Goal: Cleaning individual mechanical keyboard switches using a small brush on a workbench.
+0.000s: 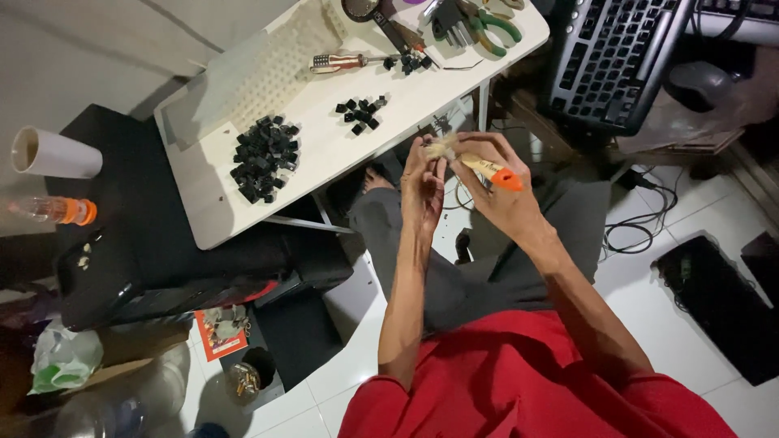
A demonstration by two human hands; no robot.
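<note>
My right hand grips a small brush with a pale wooden handle and an orange end, its light bristles pointing left. My left hand pinches something small and dark at the bristle tip; what it is cannot be made out. Both hands are raised together just off the near edge of a small white table. On the table lie a big heap of black keycaps and two smaller clusters.
A screwdriver, green-handled pliers and other tools lie at the table's far end. A black keyboard leans at the right. A white cup and an orange-capped bottle stand left on a black case. Cables cross the tiled floor.
</note>
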